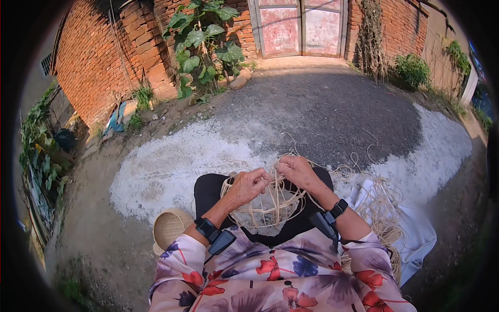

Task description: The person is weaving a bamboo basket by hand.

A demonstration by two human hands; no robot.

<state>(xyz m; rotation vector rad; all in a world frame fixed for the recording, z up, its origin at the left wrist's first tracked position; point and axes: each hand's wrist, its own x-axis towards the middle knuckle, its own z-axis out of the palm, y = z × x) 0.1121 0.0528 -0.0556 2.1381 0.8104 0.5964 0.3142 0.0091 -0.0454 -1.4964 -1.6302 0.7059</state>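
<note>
**Straw strands worked over the lap in a brick yard**

A loose, half-woven frame of pale straw is held over the lap, on dark trousers. The left hand is closed around several strands at the upper edge of the frame, with the fingers bent inward. The right hand is pinched on thin strands just beside it, so the two hands are almost touching. A dark band is worn on each wrist.

To the right of the lap, a bundle of loose straw is laid on a white cloth, and some long strands are spread over the ground. A finished small woven basket is seen at the left knee, near the floral sleeve.

Ahead, a patch of pale gravel and darker gravel is found. Behind it a brick wall, a leafy plant and a worn double door are seen.
</note>
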